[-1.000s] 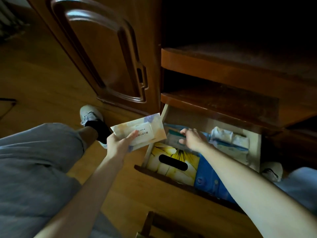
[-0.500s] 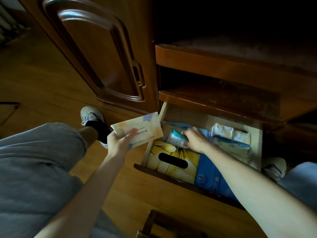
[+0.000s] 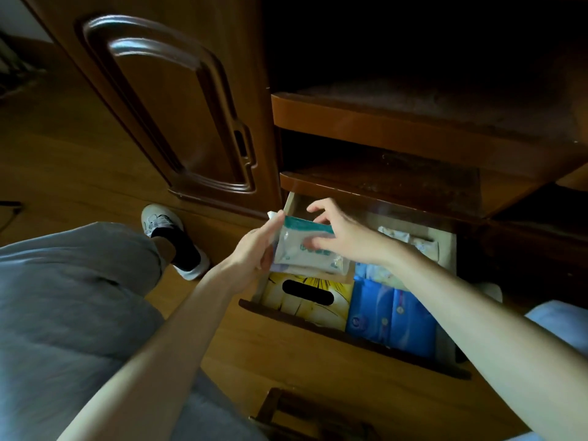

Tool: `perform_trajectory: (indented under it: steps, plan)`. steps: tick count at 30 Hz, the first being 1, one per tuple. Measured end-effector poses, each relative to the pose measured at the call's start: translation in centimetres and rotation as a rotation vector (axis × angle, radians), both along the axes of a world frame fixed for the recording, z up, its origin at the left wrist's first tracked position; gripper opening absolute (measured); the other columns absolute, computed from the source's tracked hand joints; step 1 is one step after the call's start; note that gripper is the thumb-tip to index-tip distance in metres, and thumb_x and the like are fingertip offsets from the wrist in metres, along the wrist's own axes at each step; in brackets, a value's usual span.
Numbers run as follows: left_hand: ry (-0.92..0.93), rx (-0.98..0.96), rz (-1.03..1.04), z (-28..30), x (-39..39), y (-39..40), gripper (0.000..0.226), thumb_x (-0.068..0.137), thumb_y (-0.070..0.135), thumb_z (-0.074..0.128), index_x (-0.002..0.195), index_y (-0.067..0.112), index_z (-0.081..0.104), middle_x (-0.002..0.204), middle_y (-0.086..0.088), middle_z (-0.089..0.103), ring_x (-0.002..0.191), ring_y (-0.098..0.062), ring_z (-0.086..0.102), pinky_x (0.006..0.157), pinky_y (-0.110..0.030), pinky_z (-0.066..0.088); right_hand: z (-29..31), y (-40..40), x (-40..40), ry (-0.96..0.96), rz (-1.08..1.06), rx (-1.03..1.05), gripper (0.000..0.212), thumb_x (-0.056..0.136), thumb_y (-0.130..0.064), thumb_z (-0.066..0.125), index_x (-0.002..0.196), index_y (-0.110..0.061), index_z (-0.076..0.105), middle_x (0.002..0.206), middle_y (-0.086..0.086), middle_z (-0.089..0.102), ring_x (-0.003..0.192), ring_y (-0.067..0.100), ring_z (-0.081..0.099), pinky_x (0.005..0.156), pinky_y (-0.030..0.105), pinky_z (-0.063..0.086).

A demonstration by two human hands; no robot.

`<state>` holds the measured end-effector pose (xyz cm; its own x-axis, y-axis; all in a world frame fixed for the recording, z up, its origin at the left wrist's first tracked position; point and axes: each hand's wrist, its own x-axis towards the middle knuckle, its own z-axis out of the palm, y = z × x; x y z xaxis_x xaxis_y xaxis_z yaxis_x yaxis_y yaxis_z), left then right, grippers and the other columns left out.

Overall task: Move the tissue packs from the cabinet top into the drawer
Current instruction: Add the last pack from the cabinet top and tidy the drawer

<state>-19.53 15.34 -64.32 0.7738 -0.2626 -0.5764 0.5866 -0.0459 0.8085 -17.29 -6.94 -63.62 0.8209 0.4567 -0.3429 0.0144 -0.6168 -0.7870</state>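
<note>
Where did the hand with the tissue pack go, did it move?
Yes. The left hand carried its tissue pack rightward, from beside the drawer to over its left edge, above the yellow box, meeting the right hand.

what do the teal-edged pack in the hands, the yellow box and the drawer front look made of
Teal-edged pack: soft plastic film, slightly glossy, going by its wrinkles and sheen.
Yellow box: probably printed cardboard, with flat stiff faces and a cut oval slot.
Drawer front: dark varnished wood, by its colour and faint shine; grain is too dim to confirm.
</note>
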Motion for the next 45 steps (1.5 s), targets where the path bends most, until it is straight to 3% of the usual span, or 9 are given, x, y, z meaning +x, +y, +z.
perform_trajectory:
  steps: [4,9,13,16,21,26,34,38,45]
  plan:
    - [-0.156,-0.038,-0.042,0.0,-1.1,-0.8,0.047,0.081,0.040,0.073,0.110,0.004,0.064,0.102,-0.009,0.076,0.094,-0.019,0.075,0.069,-0.025,0.060,0.2,-1.4,-0.7,-0.018,-0.021,-0.039,0.061,0.091,-0.055,0.068,0.144,-0.033,0.046,0.129,-0.012,0.058,0.105,0.004,0.062,0.085,0.032,0.056]
    - [-0.192,-0.020,0.099,-1.8,-0.7,-1.2,0.049,0.079,0.031,0.082,0.116,0.005,0.063,0.109,-0.011,0.075,0.099,-0.023,0.074,0.071,-0.037,0.063,-1.4,-3.1,-1.0,0.046,0.060,-0.139,0.029,0.103,-0.045,0.054,0.125,-0.026,0.057,0.109,-0.003,0.065,0.087,0.008,0.062,0.068,0.027,0.047]
    - [-0.318,0.471,0.239,-5.5,0.3,-0.3,0.045,0.088,0.041,0.075,0.126,0.024,0.058,0.112,0.008,0.068,0.098,-0.007,0.068,0.076,-0.029,0.060,-3.9,-3.5,-0.9,-0.040,-0.141,-0.199,0.031,0.107,-0.032,0.051,0.136,-0.023,0.049,0.102,-0.018,0.057,0.068,-0.017,0.059,0.046,0.008,0.041]
    - [-0.243,0.735,0.072,-8.7,0.3,1.2,0.048,0.093,0.045,0.062,0.134,0.022,0.054,0.127,0.001,0.062,0.112,-0.019,0.061,0.087,-0.036,0.054,-6.0,-4.2,0.5,-0.142,-0.245,-0.365,0.026,0.107,-0.034,0.049,0.133,-0.031,0.046,0.111,-0.012,0.061,0.070,-0.003,0.063,0.040,0.012,0.041]
    - [-0.297,0.637,-0.237,-11.8,-2.4,1.6,0.056,0.107,0.033,0.039,0.159,0.025,0.020,0.146,-0.001,0.045,0.116,-0.017,0.053,0.084,-0.031,0.046,-10.6,-3.7,3.5,-0.146,-0.160,-0.510,0.031,0.107,-0.029,0.045,0.138,-0.029,0.043,0.127,-0.002,0.060,0.105,0.018,0.050,0.071,0.037,0.055]
    - [-0.335,0.987,-0.347,-12.2,-4.5,1.0,0.082,0.107,0.022,0.035,0.148,0.047,-0.031,0.077,0.000,0.053,0.060,-0.019,0.052,0.045,-0.032,0.038,-14.3,-3.2,6.2,0.120,-0.066,-0.570,0.038,0.106,-0.035,0.041,0.144,-0.036,0.038,0.127,0.004,0.056,0.127,0.032,0.040,0.105,0.056,0.038]
    - [-0.314,1.053,-0.324,-12.7,-4.1,0.6,0.091,0.103,0.019,0.041,0.145,0.048,-0.035,0.092,0.000,0.051,0.062,-0.017,0.049,0.043,-0.029,0.034,-17.4,-0.2,5.4,0.204,0.061,-0.566,0.036,0.103,-0.039,0.052,0.130,-0.016,0.051,0.144,0.016,0.041,0.127,0.034,0.048,0.109,0.055,0.041]
    - [-0.328,1.050,-0.322,-12.9,-4.1,0.6,0.089,0.104,0.026,0.040,0.146,0.048,-0.035,0.088,0.002,0.047,0.060,-0.014,0.046,0.043,-0.027,0.032,-16.7,-0.4,6.9,0.219,-0.001,-0.552,0.081,0.095,-0.046,0.061,0.161,-0.026,0.019,0.171,0.006,0.003,0.155,0.038,0.010,0.120,0.062,0.018]
    - [-0.353,1.035,-0.308,-13.4,-4.1,0.7,0.074,0.103,0.045,0.032,0.152,0.045,-0.024,0.106,0.000,0.061,0.062,-0.014,0.051,0.045,-0.029,0.036,-17.1,0.9,4.1,0.205,0.065,-0.611,0.077,0.089,-0.066,0.047,0.148,-0.018,0.036,0.155,0.011,0.037,0.138,0.031,0.040,0.108,0.052,0.035]
